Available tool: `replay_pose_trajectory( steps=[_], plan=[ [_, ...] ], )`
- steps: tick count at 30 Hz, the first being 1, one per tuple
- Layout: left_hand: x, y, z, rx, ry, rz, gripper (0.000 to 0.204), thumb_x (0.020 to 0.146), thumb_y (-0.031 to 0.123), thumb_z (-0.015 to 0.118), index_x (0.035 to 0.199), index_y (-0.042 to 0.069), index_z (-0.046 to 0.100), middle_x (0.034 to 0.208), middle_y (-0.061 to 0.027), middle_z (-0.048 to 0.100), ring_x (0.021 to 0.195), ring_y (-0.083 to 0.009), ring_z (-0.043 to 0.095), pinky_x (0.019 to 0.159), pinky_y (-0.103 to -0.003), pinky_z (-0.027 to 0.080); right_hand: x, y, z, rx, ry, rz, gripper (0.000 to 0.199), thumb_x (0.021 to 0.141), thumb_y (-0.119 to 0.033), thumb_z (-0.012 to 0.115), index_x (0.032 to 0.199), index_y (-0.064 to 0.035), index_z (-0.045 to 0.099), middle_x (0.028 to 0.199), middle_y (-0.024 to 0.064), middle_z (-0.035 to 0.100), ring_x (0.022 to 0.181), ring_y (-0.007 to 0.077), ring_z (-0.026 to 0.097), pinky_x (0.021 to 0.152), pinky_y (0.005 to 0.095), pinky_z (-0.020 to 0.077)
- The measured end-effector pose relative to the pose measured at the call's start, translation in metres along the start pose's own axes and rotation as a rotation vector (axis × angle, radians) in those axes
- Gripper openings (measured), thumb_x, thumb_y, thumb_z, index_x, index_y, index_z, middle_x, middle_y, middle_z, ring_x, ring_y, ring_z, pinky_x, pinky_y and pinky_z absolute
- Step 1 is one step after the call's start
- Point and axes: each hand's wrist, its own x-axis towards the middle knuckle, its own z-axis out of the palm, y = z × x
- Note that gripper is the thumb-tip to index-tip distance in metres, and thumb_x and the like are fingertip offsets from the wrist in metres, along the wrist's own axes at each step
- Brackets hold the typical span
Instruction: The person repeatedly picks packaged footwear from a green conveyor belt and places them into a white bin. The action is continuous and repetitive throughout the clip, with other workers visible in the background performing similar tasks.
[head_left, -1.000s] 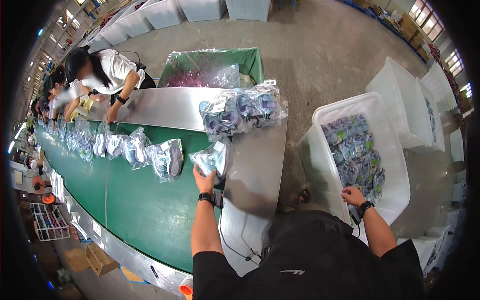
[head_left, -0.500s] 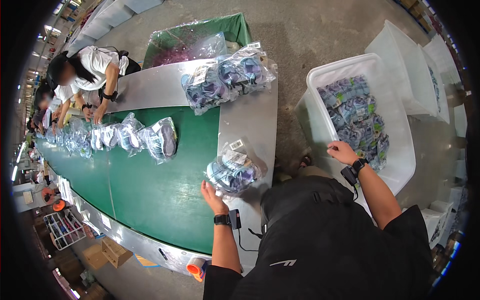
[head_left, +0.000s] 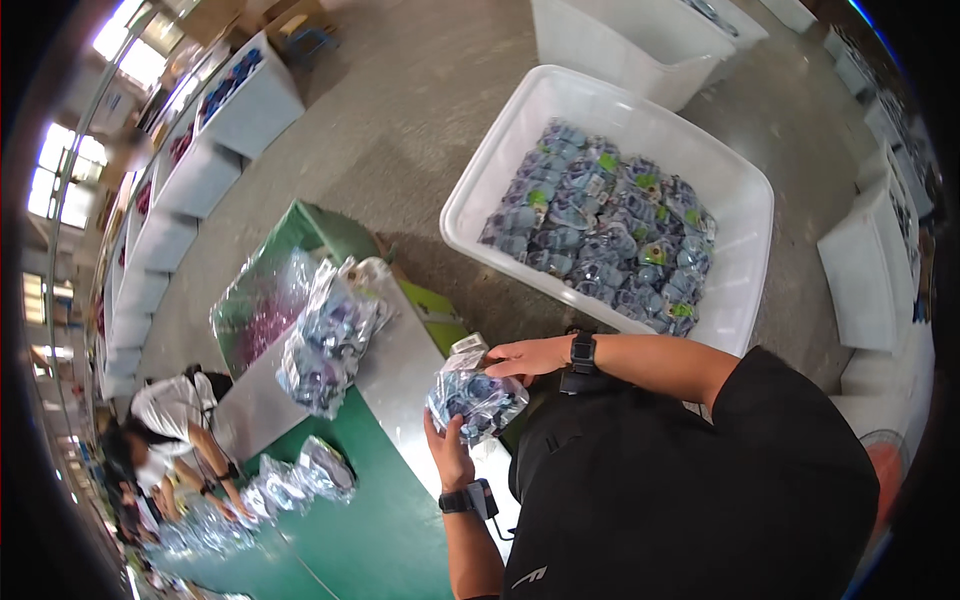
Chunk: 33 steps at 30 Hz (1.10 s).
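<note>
A clear plastic bag with a pair of blue-purple shoes (head_left: pixel 476 402) is between my hands, above the metal end of the work table. My left hand (head_left: pixel 450 452) grips its lower left side, thumb against the plastic. From the right, my right hand (head_left: pixel 530 358) holds its upper side, fingers stretched across the bag and partly hiding its edge. Just beyond stands a large white tub (head_left: pixel 610 88) with several rows of similar bagged shoes (head_left: pixel 615 240) inside, some with green tags.
More bagged shoes (head_left: pixel 335 335) are heaped on the metal table edge (head_left: pixel 400 370). A green conveyor belt (head_left: pixel 390 500) carries a row of bags (head_left: pixel 300 480), where a co-worker (head_left: pixel 180 420) bends over. Behind is a green-lined bin (head_left: pixel 300 240); white tubs (head_left: pixel 625 45) stand farther off.
The bagged shoes were on the table corner beside my left hand; now both hands hold them. My right hand has left the tub's rim. The view has turned toward the tub.
</note>
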Motion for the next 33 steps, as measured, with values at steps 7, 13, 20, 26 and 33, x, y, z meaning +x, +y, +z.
replay_pose_trajectory(
  steps=[7,13,20,26,33],
  plan=[
    [-0.003,0.008,0.123,0.123,-0.218,-0.119,0.063,0.093,0.009,0.056,0.146,0.002,0.022,0.129,-0.0158,0.050,0.114,-0.0238,0.053,0.095,-0.035,0.045,-0.068,0.030,-0.064,0.191,0.265,-0.038,0.060,0.085,-0.031,0.070,0.130,-0.0003,0.045,0.114,0.0058,0.056,0.098,0.0109,0.054,0.077,0.0264,0.0483],
    [0.016,-0.033,0.143,0.423,-0.339,-0.279,0.052,0.095,0.017,0.056,0.140,0.002,0.035,0.120,-0.0123,0.057,0.100,-0.0195,0.060,0.081,-0.035,0.052,-0.120,0.110,-0.147,0.354,0.580,0.084,0.067,0.075,-0.035,0.074,0.123,0.0029,0.047,0.093,0.0058,0.058,0.071,0.0150,0.059,0.053,0.0346,0.0507],
    [0.010,-0.078,0.079,0.746,-0.086,-0.260,0.048,0.091,0.017,0.061,0.131,-0.003,0.044,0.101,-0.0115,0.062,0.080,-0.0175,0.063,0.061,-0.028,0.053,-0.208,0.198,-0.204,0.536,1.024,0.198,0.064,0.070,-0.037,0.077,0.111,0.0059,0.052,0.087,0.0104,0.060,0.057,0.0190,0.060,0.045,0.0353,0.0504],
    [-0.021,-0.099,0.037,0.707,0.027,-0.383,0.042,0.091,0.017,0.062,0.124,-0.005,0.048,0.091,-0.0126,0.064,0.075,-0.0152,0.062,0.057,-0.026,0.053,-0.269,0.244,-0.234,0.902,1.094,0.200,0.037,0.081,-0.037,0.066,0.074,-0.0019,0.058,0.066,0.0100,0.057,0.050,0.0229,0.059,0.044,0.0386,0.0520],
    [-0.029,-0.098,0.022,0.623,0.101,-0.459,0.042,0.092,0.016,0.061,0.126,-0.002,0.045,0.094,-0.0109,0.064,0.076,-0.0167,0.063,0.059,-0.030,0.055,-0.290,0.255,-0.287,1.457,1.285,-0.383,0.032,0.090,-0.037,0.055,0.104,-0.0083,0.056,0.093,0.0102,0.064,0.082,0.0232,0.064,0.067,0.0380,0.0553]
  ],
)
